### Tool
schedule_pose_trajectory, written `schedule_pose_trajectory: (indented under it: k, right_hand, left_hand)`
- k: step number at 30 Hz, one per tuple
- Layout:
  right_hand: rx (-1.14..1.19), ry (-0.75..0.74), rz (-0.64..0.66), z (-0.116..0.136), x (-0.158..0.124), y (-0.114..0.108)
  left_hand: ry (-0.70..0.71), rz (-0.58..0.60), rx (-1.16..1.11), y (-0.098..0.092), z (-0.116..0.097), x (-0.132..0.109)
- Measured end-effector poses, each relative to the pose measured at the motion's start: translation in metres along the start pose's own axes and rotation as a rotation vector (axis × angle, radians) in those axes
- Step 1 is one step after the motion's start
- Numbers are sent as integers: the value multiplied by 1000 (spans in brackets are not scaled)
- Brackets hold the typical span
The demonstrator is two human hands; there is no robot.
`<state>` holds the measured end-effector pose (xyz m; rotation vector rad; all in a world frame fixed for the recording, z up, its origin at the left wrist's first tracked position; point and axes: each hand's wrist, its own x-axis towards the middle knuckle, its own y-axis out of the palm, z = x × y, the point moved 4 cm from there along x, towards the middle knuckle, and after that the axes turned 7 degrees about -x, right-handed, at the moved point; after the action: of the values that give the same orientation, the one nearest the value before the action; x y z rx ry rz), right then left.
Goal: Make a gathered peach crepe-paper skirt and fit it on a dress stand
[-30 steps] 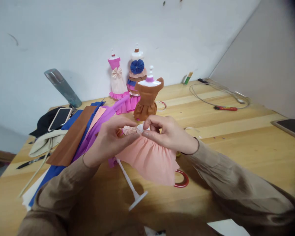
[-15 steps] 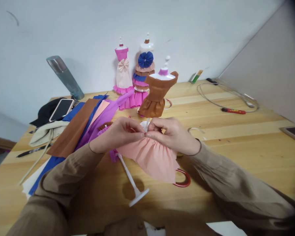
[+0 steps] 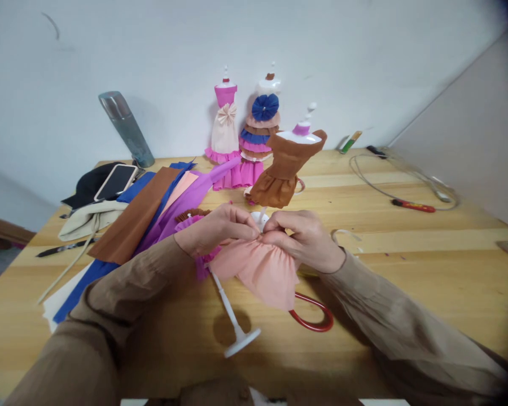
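Between my two hands hangs a gathered strip of pale pink crepe paper (image 3: 268, 276), flaring out like a small skirt. My left hand (image 3: 222, 228) pinches its top edge between thumb and fingers. Close beside it, my right hand (image 3: 302, 237) pinches the same pleated edge, fingers curled. Behind the hands stands a mini mannequin in a brown paper dress (image 3: 279, 169). Below my left hand a white stand (image 3: 228, 316) lies tipped over, with magenta ruffles (image 3: 203, 259) at its upper end. Red-handled scissors (image 3: 322, 324) lie partly under the pink paper.
Two dressed mannequins (image 3: 225, 127) stand by the wall. Brown, blue and purple paper sheets (image 3: 138, 217) pile up at the left, near a phone (image 3: 116, 181), a black pen (image 3: 61, 248) and a spray can (image 3: 127, 129). A cable (image 3: 359, 169) and red-handled tool (image 3: 412, 206) lie right.
The view has shifted slightly, so the scene sits further right. Both hands keep their pinch on the pink paper, whose lower edge has swung left, baring more of the red scissor handle.
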<state>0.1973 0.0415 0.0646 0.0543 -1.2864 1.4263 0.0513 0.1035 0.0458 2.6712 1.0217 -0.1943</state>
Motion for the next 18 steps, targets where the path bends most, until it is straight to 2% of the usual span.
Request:
schedule_pose_trajectory:
  k: [3,9,15,18]
  right_hand:
    - [50,4,22,0,0,0]
    - [117,52,59,1,-1,2]
    - [132,157,1,-4,-7,-3]
    - [218,222,-11,-9,-10,-2]
  left_hand:
    - [-37,65,-59,4,3,1]
    - [-42,73,-65,9,3,1]
    - [-62,57,-84,9,6,2]
    - [-61,79,-82,10,8,4]
